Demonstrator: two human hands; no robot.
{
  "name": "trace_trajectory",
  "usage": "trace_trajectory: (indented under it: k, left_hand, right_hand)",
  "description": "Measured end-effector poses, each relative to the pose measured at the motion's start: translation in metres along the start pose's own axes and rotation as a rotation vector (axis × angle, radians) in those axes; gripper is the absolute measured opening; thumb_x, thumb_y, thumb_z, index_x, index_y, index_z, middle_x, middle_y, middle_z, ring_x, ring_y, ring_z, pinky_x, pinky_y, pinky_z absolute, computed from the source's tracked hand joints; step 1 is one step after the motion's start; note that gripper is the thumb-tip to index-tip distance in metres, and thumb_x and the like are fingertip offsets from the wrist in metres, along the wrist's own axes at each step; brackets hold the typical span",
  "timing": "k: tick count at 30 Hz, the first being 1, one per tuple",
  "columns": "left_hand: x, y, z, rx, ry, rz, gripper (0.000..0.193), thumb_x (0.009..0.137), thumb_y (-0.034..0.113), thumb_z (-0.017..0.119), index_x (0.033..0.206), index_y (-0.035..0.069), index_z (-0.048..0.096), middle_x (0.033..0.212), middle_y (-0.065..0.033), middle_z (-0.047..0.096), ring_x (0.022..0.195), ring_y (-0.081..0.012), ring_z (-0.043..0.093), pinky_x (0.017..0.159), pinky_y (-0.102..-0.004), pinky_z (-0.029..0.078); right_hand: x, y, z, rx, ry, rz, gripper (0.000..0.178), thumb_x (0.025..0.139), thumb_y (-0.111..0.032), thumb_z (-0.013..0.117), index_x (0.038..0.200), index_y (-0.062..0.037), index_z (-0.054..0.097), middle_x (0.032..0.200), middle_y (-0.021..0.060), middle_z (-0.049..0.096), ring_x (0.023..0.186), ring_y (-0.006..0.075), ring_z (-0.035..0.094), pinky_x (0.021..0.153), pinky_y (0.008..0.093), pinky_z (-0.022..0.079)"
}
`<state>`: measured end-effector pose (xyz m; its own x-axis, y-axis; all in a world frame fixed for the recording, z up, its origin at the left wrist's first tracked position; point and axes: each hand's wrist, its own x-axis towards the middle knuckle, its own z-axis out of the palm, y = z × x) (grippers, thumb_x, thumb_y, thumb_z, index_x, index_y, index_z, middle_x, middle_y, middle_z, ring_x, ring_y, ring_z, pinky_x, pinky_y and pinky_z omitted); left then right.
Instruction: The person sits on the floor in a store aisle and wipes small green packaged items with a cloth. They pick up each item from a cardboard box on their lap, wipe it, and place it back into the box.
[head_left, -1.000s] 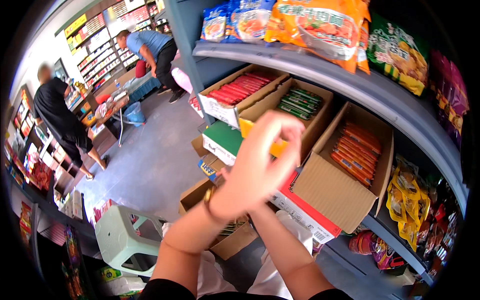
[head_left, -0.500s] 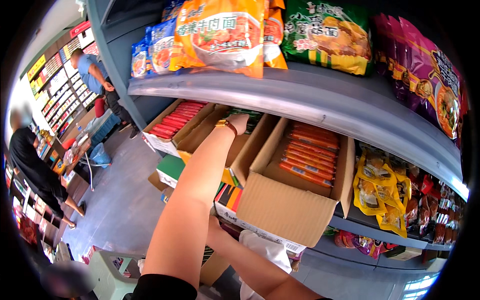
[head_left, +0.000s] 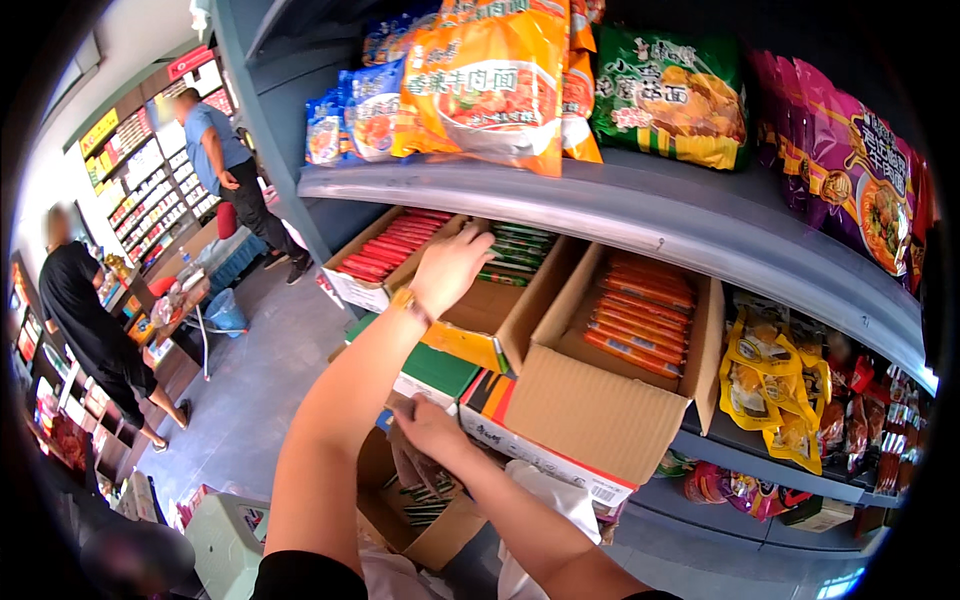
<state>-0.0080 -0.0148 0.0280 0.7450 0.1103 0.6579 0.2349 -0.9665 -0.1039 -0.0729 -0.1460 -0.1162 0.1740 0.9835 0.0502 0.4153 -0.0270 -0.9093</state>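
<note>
My left hand (head_left: 455, 268) is over the near left rim of an open cardboard box (head_left: 478, 308) on the shelf. Its fingers are loosely bent beside the green-wrapped sausage sticks (head_left: 518, 250) at the back of that box; nothing shows in them. Lower down, my right hand (head_left: 432, 428) is closed on a brownish bundle (head_left: 418, 466), whose kind I cannot make out. Under it stands another open carton (head_left: 462, 530) with several green-wrapped sticks (head_left: 428, 500) inside.
A carton of red sticks (head_left: 385, 255) stands left, one of orange sticks (head_left: 640, 325) right, its flap (head_left: 598, 405) hanging forward. Noodle packs (head_left: 485, 95) line the upper shelf (head_left: 560, 195). Yellow snack bags (head_left: 765, 380) hang right. Two people (head_left: 90, 310) (head_left: 225, 160) stand at far left.
My left hand has drawn back and left from the green sticks, uncovering them. My right hand has shifted up and left, and the lower carton with green sticks has come into view.
</note>
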Motion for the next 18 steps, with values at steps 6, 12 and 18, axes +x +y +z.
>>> trace_trajectory:
  k: [6,12,18]
  left_hand:
    - [-0.144,0.038,-0.075,-0.356,0.496,-0.601,0.017,0.083,0.005,0.061,0.098,-0.002,0.055,0.087,-0.0113,0.059,0.079,-0.0206,0.058,0.070,-0.0287,0.046]
    - [-0.278,0.065,-0.052,-0.839,0.624,-0.980,0.013,0.085,0.000,0.060,0.096,0.000,0.052,0.090,-0.0034,0.057,0.086,-0.0082,0.054,0.075,-0.0214,0.044]
    - [-0.289,0.072,-0.068,-1.136,0.418,-1.150,0.013,0.088,0.014,0.060,0.089,0.003,0.053,0.074,0.0010,0.057,0.062,-0.0034,0.051,0.053,-0.0183,0.042]
  right_hand:
    - [0.022,0.010,-0.006,1.416,-0.068,0.169,0.033,0.088,-0.025,0.056,0.113,-0.0046,0.053,0.113,0.0108,0.059,0.101,0.0217,0.057,0.088,0.0359,0.045]
    - [-0.003,-0.016,0.004,1.523,-0.352,0.131,0.036,0.085,-0.010,0.058,0.119,-0.0050,0.048,0.118,0.0085,0.054,0.111,0.0224,0.051,0.095,0.0363,0.038]
    - [-0.004,-0.010,0.023,1.300,-0.187,0.140,0.042,0.081,-0.002,0.063,0.118,-0.0109,0.045,0.112,0.0042,0.053,0.106,0.0180,0.051,0.088,0.0333,0.043]
